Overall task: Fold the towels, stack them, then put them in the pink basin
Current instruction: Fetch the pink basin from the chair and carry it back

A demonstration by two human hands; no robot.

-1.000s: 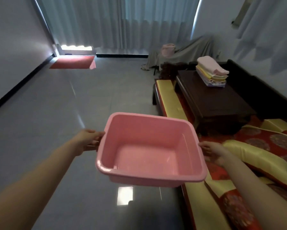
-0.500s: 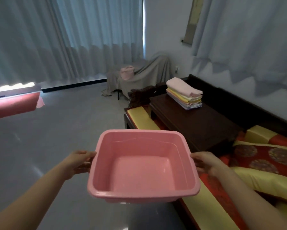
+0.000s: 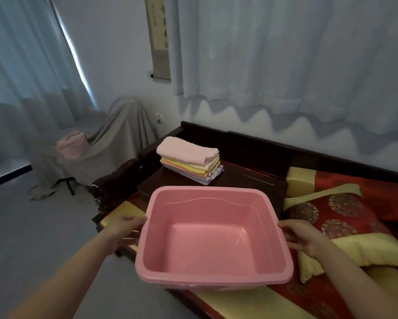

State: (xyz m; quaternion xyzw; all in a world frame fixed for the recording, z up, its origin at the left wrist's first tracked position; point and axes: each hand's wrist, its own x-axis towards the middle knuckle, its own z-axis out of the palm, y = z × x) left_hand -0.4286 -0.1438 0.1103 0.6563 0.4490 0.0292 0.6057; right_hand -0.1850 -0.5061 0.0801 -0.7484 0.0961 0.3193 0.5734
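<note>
I hold the pink basin [image 3: 213,240] in the air in front of me, level and with nothing inside. My left hand [image 3: 122,229] grips its left rim and my right hand [image 3: 301,236] grips its right rim. Beyond the basin, a stack of folded towels [image 3: 190,159], pink on top with yellow and pale ones below, lies on the far left part of a dark wooden low table [image 3: 246,178]. The basin's far rim hides the table's near edge.
The table stands on a dark wooden couch [image 3: 262,143] with red and yellow cushions [image 3: 331,215] to my right. A chair under a grey cloth [image 3: 105,143] with a pink item on it stands at the left. Grey floor lies to my left; curtains line the walls.
My view has swung right and come closer to the couch. The towel stack and table are now nearer and straight beyond the basin, which both hands have kept hold of.
</note>
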